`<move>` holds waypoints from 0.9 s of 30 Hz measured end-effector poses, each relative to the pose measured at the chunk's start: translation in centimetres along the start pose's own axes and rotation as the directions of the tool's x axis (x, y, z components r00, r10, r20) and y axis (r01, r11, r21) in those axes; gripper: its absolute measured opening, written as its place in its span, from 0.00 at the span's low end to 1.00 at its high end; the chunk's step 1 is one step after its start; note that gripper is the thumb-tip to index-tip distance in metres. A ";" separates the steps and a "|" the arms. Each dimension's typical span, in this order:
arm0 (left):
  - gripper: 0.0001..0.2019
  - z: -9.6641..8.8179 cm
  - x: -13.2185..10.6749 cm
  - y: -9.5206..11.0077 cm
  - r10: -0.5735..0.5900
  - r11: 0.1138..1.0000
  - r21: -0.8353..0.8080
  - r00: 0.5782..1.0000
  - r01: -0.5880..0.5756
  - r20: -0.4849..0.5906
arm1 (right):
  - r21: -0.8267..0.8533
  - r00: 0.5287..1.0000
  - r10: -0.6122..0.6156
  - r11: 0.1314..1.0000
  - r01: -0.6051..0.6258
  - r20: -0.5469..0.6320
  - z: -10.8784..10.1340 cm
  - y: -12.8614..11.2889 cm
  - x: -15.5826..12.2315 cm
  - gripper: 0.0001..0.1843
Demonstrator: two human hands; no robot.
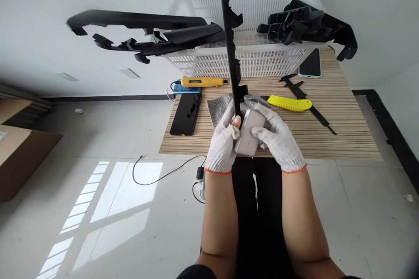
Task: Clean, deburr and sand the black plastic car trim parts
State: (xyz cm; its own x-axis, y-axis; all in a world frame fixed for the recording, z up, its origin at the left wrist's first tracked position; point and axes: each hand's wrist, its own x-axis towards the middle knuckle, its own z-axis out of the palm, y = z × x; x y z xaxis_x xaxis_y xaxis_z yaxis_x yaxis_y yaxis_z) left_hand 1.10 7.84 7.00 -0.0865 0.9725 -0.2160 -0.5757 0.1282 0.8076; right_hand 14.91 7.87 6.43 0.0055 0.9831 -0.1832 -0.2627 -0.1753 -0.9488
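Note:
In a white knit glove with a bare thumb tip, my left hand (224,141) grips the lower end of a long, narrow black plastic trim piece (230,48). The piece stands upright, its clips and tabs along the right side. My right hand (278,137), also gloved, is closed around a pale grey rectangular block (251,130). That block lies against or just beside the trim's lower end; exact contact is hard to see. Beneath both hands a grey cloth (216,109) is spread on the striped wooden table (347,135).
Behind stands a white plastic basket (262,63) with black trim pieces (137,19) jutting left and more black parts (301,26) at right. On the table lie a yellow power tool (203,82), black phone (186,114), yellow-handled tool (290,103), caliper (296,89) and another phone (310,64).

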 end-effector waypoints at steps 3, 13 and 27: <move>0.31 -0.6 -0.1 0.2 -0.015 1.000 0.014 0.997 0.014 0.079 | 0.039 0.990 -0.055 0.997 0.061 -0.128 0.3 0.0 0.0 0.34; 0.33 -1.2 0.1 0.3 -0.017 1.000 -0.014 0.996 0.019 0.092 | -0.043 1.000 -0.009 0.999 0.010 0.015 -0.6 0.1 0.2 0.36; 0.36 -1.6 0.4 -0.1 0.009 1.000 0.011 0.981 -0.011 0.195 | -0.117 0.995 0.043 0.993 -0.033 0.085 -1.4 -0.4 -0.2 0.38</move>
State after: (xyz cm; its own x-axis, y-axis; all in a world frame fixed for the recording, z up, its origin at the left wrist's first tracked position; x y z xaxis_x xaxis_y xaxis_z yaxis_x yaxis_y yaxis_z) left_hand -0.16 7.92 5.91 0.0686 0.9928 -0.0978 -0.5660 0.1194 0.8157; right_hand 16.39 7.66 6.43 -0.0878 0.9756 -0.2013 -0.1484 -0.2126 -0.9658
